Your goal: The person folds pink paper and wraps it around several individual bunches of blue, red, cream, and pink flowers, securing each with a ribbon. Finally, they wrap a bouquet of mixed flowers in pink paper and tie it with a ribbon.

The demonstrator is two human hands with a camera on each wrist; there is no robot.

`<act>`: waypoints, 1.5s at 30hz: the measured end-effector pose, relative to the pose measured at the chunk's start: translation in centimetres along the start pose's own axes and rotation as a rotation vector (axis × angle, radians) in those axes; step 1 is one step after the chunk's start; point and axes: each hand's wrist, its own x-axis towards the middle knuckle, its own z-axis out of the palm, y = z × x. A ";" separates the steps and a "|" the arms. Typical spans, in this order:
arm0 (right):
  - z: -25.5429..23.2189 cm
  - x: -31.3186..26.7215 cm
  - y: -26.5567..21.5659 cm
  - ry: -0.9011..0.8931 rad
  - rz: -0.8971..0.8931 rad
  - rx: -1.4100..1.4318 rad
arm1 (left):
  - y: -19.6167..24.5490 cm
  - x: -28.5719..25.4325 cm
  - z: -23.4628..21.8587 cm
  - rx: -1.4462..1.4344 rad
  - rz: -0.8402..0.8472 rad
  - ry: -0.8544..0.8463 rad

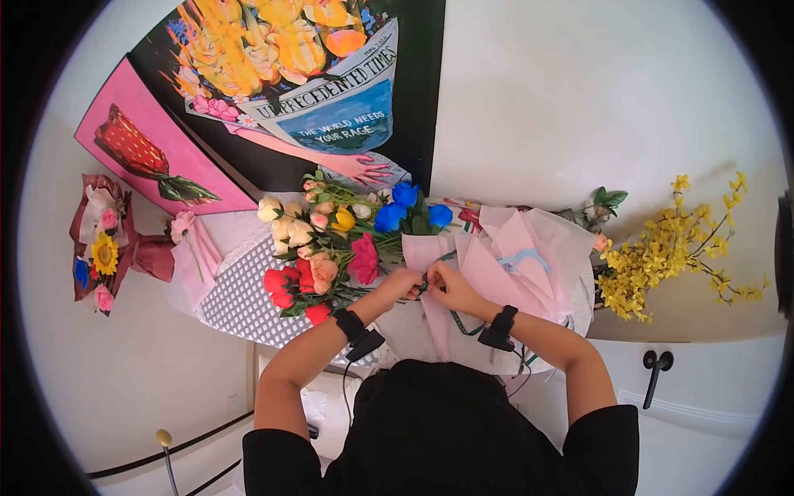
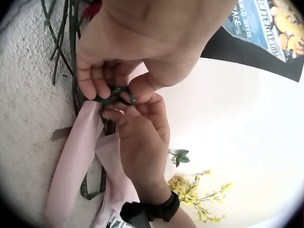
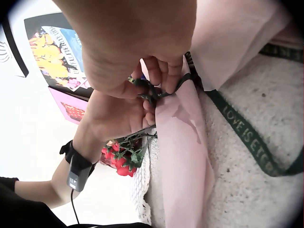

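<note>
My left hand (image 1: pixel 403 283) and right hand (image 1: pixel 453 291) meet at the gathered neck of a pink paper-wrapped bouquet (image 1: pixel 511 258). Between the fingertips is a dark green ribbon (image 2: pixel 115 94), bent into a small loop. The left thumb and fingers pinch one side of it; the right fingers pinch the other, close beside. A long tail of the printed ribbon (image 3: pixel 247 135) trails over the table. Below the hands, a narrow flap of pink paper (image 3: pixel 183 156) sticks out. Blooms of the wrapped bouquet are hidden in the head view.
Loose artificial flowers lie left of the hands, with red roses (image 1: pixel 285 285), blue roses (image 1: pixel 404 197) and cream roses (image 1: pixel 285 223). Yellow branches (image 1: pixel 649 264) stand at the right. A sunflower bouquet (image 1: pixel 105 252) is at far left. Paintings (image 1: pixel 331 83) lean behind the table.
</note>
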 end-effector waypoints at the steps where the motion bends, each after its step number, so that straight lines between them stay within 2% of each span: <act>1: 0.1 0.0 0.1 -0.018 -0.099 -0.048 | 0.3 -0.2 0.1 -0.009 -0.030 -0.004; 2: 0.2 0.0 0.3 -0.036 -0.199 -0.096 | 0.5 -0.3 0.1 -0.017 -0.060 -0.007; 3: 0.2 -0.1 0.4 -0.036 -0.199 -0.096 | 0.5 -0.3 0.2 -0.017 -0.060 -0.007; 5: 0.2 -0.2 -0.5 -0.030 -0.072 -0.129 | 0.5 -0.2 0.3 0.054 -0.031 -0.029; 12: 0.3 -0.1 0.2 0.039 -0.103 -0.167 | 0.0 -0.1 -0.2 0.106 0.076 -0.100; 14: -0.2 -0.1 -0.4 0.012 -0.172 -0.183 | -0.1 -0.3 -0.6 0.251 0.240 -0.128; 15: -0.5 -0.2 -0.6 0.013 -0.171 -0.183 | 0.0 -0.3 -1.0 0.251 0.240 -0.129; 17: -1.1 -0.3 -1.1 -0.032 -0.226 -0.411 | 0.4 -0.7 -1.5 0.701 0.512 -0.127; 18: -1.3 -0.3 -1.4 -0.033 -0.224 -0.410 | 0.5 -0.9 -1.5 0.699 0.511 -0.128; 20: -1.9 -0.4 -2.2 -0.114 -0.438 -0.644 | 0.5 -0.9 -1.7 0.772 0.665 -0.113; 23: -2.2 -0.6 -2.8 -0.119 -0.440 -0.550 | 0.4 -0.9 -1.7 0.877 0.746 -0.072; 24: -2.2 -0.6 -3.0 -0.118 -0.440 -0.550 | 0.3 -0.9 -1.7 0.877 0.746 -0.073; 26: -2.2 -0.7 -3.3 -0.053 -0.485 -0.294 | 0.1 -0.9 -1.5 0.883 0.742 -0.043; 27: -2.2 -0.8 -3.3 -0.052 -0.485 -0.294 | 0.0 -0.9 -1.5 0.883 0.742 -0.043; 29: -2.2 -1.0 -2.7 -0.126 -0.374 -0.141 | 0.0 -0.9 -1.5 0.971 0.738 -0.028; 30: -2.3 -1.1 -2.4 -0.125 -0.373 -0.141 | 0.0 -0.9 -1.5 0.971 0.738 -0.029; 32: -2.8 -1.2 -1.5 -0.209 -0.249 -0.302 | 0.2 -0.9 -1.7 1.108 0.822 0.005; 33: -3.1 -1.4 -1.1 -0.208 -0.249 -0.301 | 0.2 -1.1 -1.8 1.109 0.821 0.005; 35: -3.5 -1.8 -0.3 -0.153 -0.341 -0.579 | 0.3 -1.4 -2.1 1.239 0.798 0.039; 39: -3.5 -1.9 0.6 -0.156 -0.306 -0.603 | -0.2 -1.6 -2.2 1.328 0.751 0.066; 42: -3.4 -1.8 1.1 -0.139 -0.361 -0.635 | -0.2 -1.5 -2.1 1.395 0.742 0.065; 44: -3.3 -1.6 1.3 -0.147 -0.347 -0.680 | 0.0 -1.4 -2.2 1.424 0.621 0.051; 45: -3.4 -1.6 1.3 -0.145 -0.349 -0.681 | 0.2 -1.2 -2.2 1.426 0.622 0.052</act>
